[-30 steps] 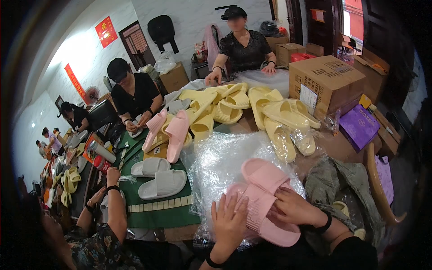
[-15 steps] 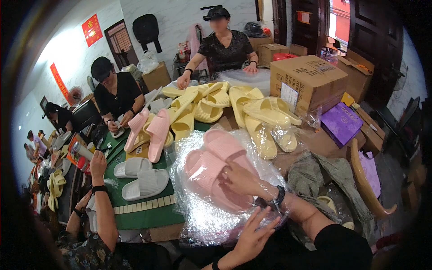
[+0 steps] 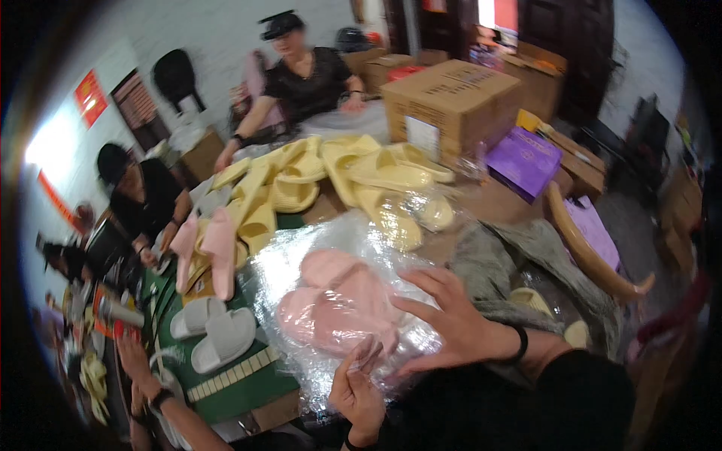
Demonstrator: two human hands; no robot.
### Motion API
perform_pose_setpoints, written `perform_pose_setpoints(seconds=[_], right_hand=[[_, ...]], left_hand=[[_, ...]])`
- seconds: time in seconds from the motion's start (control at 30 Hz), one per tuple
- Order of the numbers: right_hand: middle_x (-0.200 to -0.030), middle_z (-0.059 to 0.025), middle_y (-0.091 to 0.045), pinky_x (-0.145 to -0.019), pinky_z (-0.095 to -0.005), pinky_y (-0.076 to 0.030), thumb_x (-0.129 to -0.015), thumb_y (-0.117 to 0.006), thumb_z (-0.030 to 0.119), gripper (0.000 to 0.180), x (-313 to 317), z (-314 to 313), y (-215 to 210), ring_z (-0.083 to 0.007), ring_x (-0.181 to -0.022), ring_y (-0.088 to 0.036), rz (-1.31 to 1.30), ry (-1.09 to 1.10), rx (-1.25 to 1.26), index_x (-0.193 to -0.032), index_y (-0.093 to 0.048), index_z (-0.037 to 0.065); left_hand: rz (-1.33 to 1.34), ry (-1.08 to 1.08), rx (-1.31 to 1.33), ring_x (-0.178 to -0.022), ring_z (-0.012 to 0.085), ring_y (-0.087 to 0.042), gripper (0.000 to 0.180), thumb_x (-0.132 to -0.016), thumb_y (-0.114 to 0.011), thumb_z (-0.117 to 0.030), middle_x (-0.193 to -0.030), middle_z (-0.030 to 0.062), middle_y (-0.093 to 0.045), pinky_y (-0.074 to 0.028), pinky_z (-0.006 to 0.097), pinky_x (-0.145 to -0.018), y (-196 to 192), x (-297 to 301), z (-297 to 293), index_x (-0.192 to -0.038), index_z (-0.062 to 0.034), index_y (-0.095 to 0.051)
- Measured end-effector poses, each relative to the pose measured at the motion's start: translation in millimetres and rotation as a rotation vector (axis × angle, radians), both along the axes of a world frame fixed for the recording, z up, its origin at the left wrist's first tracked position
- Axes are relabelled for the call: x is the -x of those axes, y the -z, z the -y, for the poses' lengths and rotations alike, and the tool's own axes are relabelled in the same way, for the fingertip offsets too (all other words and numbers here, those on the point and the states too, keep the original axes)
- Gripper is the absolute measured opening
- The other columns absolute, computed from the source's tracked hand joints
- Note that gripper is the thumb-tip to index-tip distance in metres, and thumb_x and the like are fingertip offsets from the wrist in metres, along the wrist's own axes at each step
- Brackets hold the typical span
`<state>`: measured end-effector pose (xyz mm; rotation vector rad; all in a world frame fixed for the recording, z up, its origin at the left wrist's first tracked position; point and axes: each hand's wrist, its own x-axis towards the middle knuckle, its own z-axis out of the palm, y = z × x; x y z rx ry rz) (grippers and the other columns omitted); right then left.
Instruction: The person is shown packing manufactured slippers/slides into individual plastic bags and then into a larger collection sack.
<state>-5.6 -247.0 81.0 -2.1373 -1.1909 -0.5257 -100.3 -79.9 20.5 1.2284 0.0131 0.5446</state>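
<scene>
A pair of pink slippers [image 3: 320, 312] lies inside a clear plastic bag [image 3: 274, 259] in front of me. My left hand [image 3: 357, 395] is closed at the bag's near edge, its fingertips pinching the film. To the right, my right hand [image 3: 451, 319] is open, fingers spread over the bag's right side beside the slippers, the thumb low near the film. A pair of white slippers [image 3: 222, 349] rests on the green mat [image 3: 244, 402] left of the bag. Another pink pair [image 3: 218, 252] leans against the yellow slippers [image 3: 297, 195] heaped behind.
A large cardboard box [image 3: 451, 105] and a purple box [image 3: 524, 161] stand at the back right. Grey-green cloth [image 3: 492, 263] lies right of the bag, near a curved wooden chair arm [image 3: 594, 259]. Co-workers sit across and left; one person's forearm [image 3: 177, 417] reaches in at lower left.
My right hand has drawn back right from over the bagged slippers and spread its fingers. My left hand has moved left and closed on the film. The view has shifted.
</scene>
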Motion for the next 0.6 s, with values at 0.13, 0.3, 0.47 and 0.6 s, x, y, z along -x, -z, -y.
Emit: perform_pose_setpoints(seconds=[0.13, 0.3, 0.47, 0.6], right_hand=[[-0.136, -0.0228, -0.042, -0.096, -0.0463, -0.039, -0.068, -0.076, 0.035, 0.098, -14.5, -21.3, 20.4, -0.0399, -0.118, -0.048, -0.165, -0.124, 0.22, -0.147, -0.022, 0.014], [-0.102, -0.0152, -0.061, -0.069, -0.0441, -0.049, -0.07, -0.067, 0.017, 0.05, -43.2, -30.8, 31.4, -0.0365, -0.084, -0.061, -0.148, -0.194, -0.006, -0.117, -0.053, 0.014], [-0.083, -0.0142, -0.065, -0.067, -0.0429, -0.049, -0.065, -0.061, 0.005, 0.03, -84.1, 7.7, -34.1, -0.0365, -0.079, -0.062, 0.007, 0.172, -0.358, -0.096, -0.062, 0.008], [-0.082, -0.0155, -0.066, -0.071, -0.0377, -0.052, -0.065, -0.062, 0.006, 0.036, -45.9, 83.5, -113.8, -0.0354, -0.08, -0.064, 0.219, 0.209, -0.563, -0.101, -0.064, 0.007]], left_hand=[[0.079, 0.081, -0.356, -0.104, 0.0371, -0.06, 0.039, -0.101, -0.037, -0.021, -0.118, 0.0298, -0.055, -0.048, 0.047, -0.092, 4.9, 3.7, 13.0, -0.118, 0.0122, -0.049], [0.246, -0.156, -0.722, -0.106, 0.0395, -0.058, 0.028, -0.093, -0.052, -0.013, -0.114, 0.0279, -0.059, -0.044, 0.044, -0.092, -7.6, 9.6, 42.2, -0.113, 0.0056, -0.06], [0.505, 0.369, -0.996, -0.11, 0.0343, -0.056, 0.029, -0.088, -0.062, -0.016, -0.12, 0.0217, -0.058, -0.043, 0.04, -0.095, 10.3, 19.6, 64.7, -0.111, 0.0006, -0.063], [0.563, 0.545, -1.311, -0.127, 0.0343, -0.042, 0.071, -0.073, -0.076, -0.03, -0.13, 0.0166, -0.052, -0.027, 0.052, -0.107, 30.3, -44.5, 129.9, -0.133, -0.0066, -0.047]])
